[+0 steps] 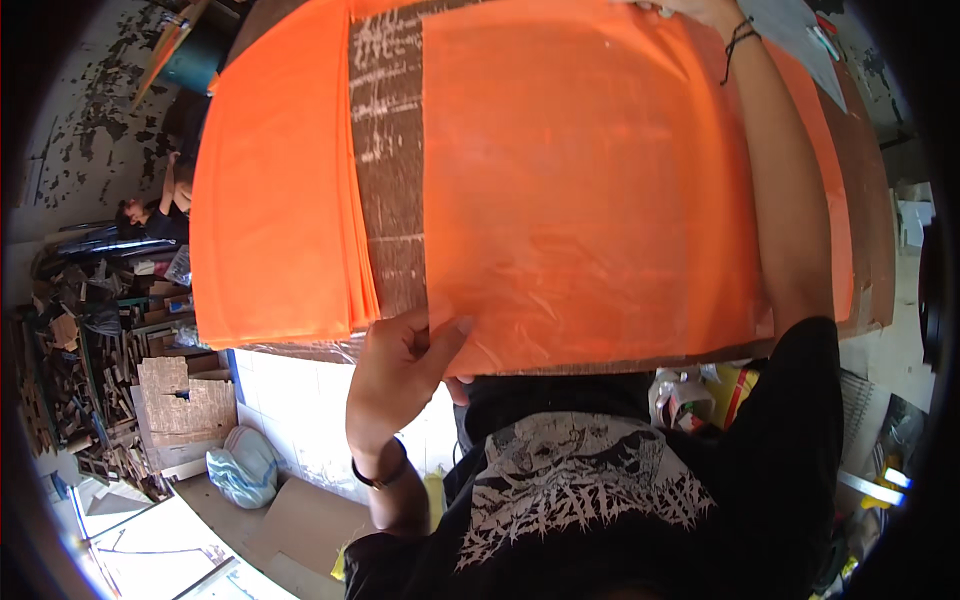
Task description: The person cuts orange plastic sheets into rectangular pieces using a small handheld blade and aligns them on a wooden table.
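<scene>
A thin, see-through orange sheet point(570, 200) lies over the brown, worn tabletop point(390, 150), its near edge along the table's front. My left hand point(395, 365) is closed at its near left corner, thumb on top and fingers partly hidden below. At the far edge of the same sheet, my right hand point(700, 8) is cut off by the top of the picture, and its fingers show too little to read. To the left lies a stack of orange sheets point(275, 200) with layered edges. More orange material point(835, 220) shows beyond my right forearm.
A clear plastic piece point(800, 40) sits at the far right corner. Left of the table are piled wood scraps point(90, 370), a brown board point(185, 400) and a tied bag point(243, 465). Another person point(160, 215) is at the far left. Bags point(685, 400) stand beneath the table's right side.
</scene>
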Demonstrator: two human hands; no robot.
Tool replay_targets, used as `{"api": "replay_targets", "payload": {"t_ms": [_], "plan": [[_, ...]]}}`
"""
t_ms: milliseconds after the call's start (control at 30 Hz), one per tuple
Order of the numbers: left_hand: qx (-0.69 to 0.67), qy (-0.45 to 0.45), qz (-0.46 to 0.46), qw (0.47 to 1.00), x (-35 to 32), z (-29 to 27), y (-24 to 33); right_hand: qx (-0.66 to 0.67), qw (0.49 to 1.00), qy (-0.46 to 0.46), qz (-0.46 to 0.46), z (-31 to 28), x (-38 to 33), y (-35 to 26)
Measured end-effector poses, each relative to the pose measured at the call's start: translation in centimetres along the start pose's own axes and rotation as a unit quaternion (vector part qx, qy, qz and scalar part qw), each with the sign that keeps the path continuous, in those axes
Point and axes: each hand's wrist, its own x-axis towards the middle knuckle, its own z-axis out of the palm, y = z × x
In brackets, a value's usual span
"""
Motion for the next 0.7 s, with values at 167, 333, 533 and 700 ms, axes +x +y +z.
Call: {"api": "replay_targets", "payload": {"t_ms": [167,333,533,700], "plan": [[-0.164,0.045,0.025,0.985,-2.2,2.5,-2.1,-0.052,0.998,-0.043,-0.008,1.5,0.5,-1.6],[-0.159,0.081,-0.018,0.984,-3.2,3.6,-2.2,-0.118,0.991,-0.066,-0.011,1.4,1.1,-1.4],[-0.186,0.077,-0.024,0.979,-5.0,4.5,-3.8,-0.172,0.974,-0.146,-0.004,2.4,1.6,-3.9],[-0.201,0.065,-0.016,0.977,-4.9,5.3,-4.9,-0.234,0.958,-0.165,0.005,1.8,0.6,-4.2]]}}
